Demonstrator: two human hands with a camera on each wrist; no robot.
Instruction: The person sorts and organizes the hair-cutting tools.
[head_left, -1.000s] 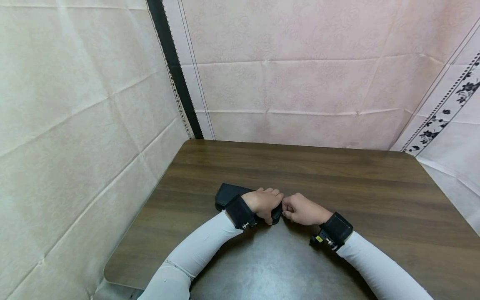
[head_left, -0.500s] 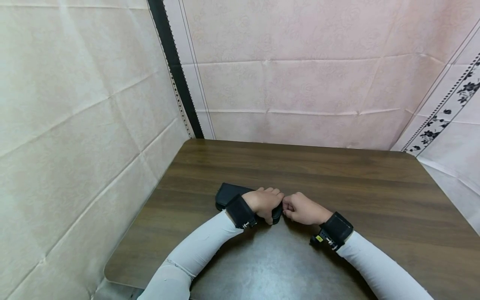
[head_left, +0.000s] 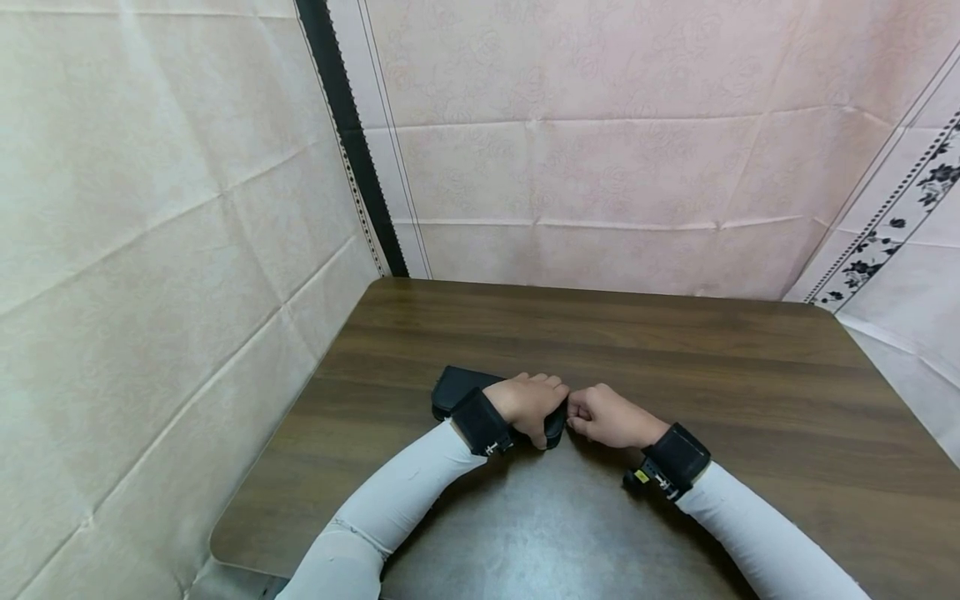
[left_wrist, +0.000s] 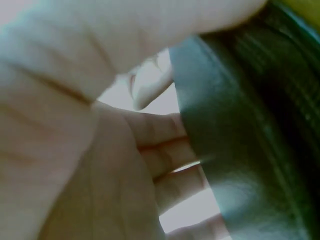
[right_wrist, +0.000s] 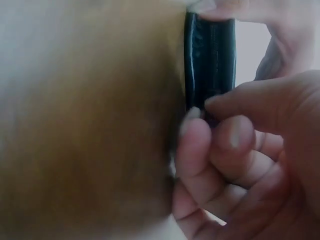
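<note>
A black leather-like zip case (head_left: 463,388) lies on the wooden table (head_left: 615,333) in the head view. My left hand (head_left: 527,406) holds it near its right end, thumb on the near side and fingers across the far side. In the left wrist view the smooth side of the case (left_wrist: 220,130) passes between thumb and fingers. At the right end, my right hand (head_left: 611,418) pinches at the zipper. The right wrist view shows the zipper (right_wrist: 214,55) running along the narrow edge to thumb and curled fingers, which hide the pull.
Black cameras are strapped on both wrists, such as the right wrist camera (head_left: 672,460). Patterned cloth walls (head_left: 600,183) stand behind and beside the table. A greyish glossy patch (head_left: 540,533) covers the table's near part, between the forearms.
The right hand has shifted very slightly to the right. The left hand and the case stay nearly where they were.
</note>
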